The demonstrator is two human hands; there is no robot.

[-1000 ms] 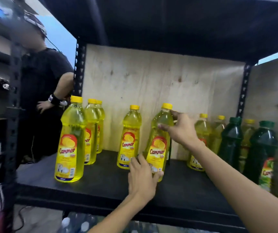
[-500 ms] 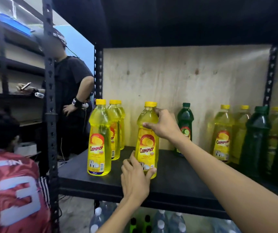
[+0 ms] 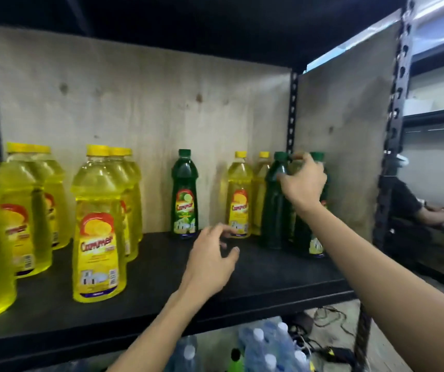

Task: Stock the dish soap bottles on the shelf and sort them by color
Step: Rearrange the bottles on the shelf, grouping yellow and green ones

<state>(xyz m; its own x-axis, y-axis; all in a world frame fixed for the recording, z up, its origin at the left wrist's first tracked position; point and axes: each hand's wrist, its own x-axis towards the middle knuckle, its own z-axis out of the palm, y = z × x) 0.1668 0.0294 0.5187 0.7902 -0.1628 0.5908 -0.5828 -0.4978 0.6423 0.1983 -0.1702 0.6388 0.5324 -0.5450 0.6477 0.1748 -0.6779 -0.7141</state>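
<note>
Rightward, green bottle (image 3: pixel 274 205) before yellow bottle (image 3: pixel 259 189).

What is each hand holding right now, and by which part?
The right hand grips the yellowish bottle beside the green bottle, apparently by its neck and cap. The left hand holds nothing.
</note>
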